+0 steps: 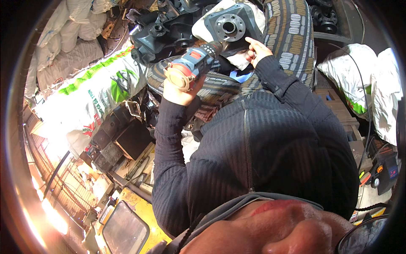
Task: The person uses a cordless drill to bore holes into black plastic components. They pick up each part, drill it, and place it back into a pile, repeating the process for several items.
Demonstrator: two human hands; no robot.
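Dark ribbed sweater (pixel 262 148) fills the lower view; above it, both hands work at a grey metal flange part (pixel 230 26)

Left hand (pixel 179 91) is wrapped tight around the grip of a blue-and-red cordless drill (pixel 194 63), its nose aimed at the flange part, which lies on white cloth (pixel 203 27) across the lap in patterned trousers (pixel 292 34). Right hand (pixel 256 51) rests at the part's lower edge, forefinger stretched out and the other fingers curled; whether they pinch anything cannot be told. More dark castings (pixel 163 34) lie just beyond, printed white sacks (pixel 97 91) to the left
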